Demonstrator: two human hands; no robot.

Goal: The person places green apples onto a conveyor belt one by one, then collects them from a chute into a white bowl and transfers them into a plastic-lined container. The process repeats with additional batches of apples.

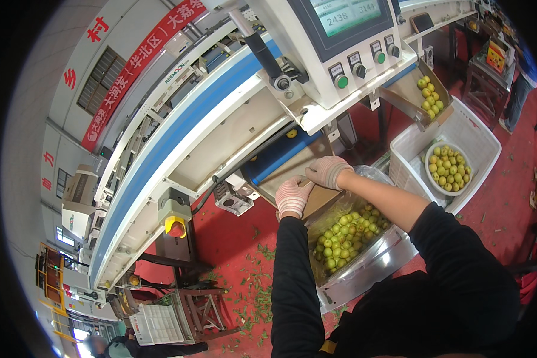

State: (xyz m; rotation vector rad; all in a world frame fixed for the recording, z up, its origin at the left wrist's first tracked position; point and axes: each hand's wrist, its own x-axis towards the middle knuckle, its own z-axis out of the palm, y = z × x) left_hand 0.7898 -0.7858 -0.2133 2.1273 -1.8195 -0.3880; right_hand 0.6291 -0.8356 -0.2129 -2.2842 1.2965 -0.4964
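Observation:
My left hand (pixel 294 196) and my right hand (pixel 327 172), both in pink-and-white striped knit gloves, meet at the edge of a cardboard chute (pixel 313 154) below the blue conveyor roller. The fingers of both curl over the cardboard, close together. Just below them, a plastic-lined carton of green jujube-like fruit (pixel 342 237) stands on a metal stand (pixel 367 275). A yellow fruit (pixel 291 133) lies on the blue belt (pixel 277 156) behind the cardboard. What the fingertips do beneath the cardboard is hidden.
A control panel with a screen (pixel 344 13) overhangs the chute. At right, a white plastic crate (pixel 487 143) holds a bowl of fruit (pixel 449 169); above it is another cardboard chute (pixel 447 112) with fruit. A red emergency stop (pixel 176 228) is at left. People stand at far right and lower left.

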